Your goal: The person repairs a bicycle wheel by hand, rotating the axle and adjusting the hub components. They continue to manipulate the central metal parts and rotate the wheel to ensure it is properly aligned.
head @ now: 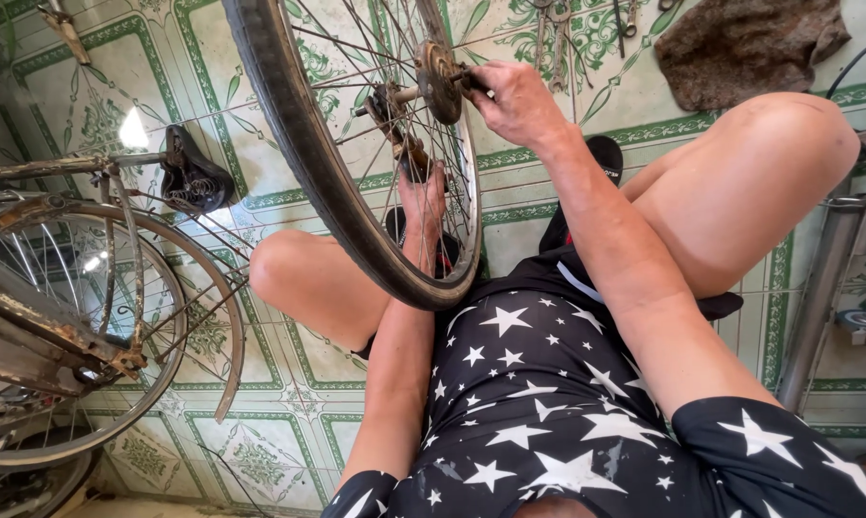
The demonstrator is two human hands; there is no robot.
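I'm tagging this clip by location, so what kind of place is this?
Probably a small bicycle repair spot on a patterned tile floor. The right hand and left hand work a loose wheel; a rusty upturned bicycle and hand tools lie nearby.

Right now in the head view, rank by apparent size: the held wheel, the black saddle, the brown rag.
1. Held wheel, though nearest the camera.
2. Brown rag.
3. Black saddle.
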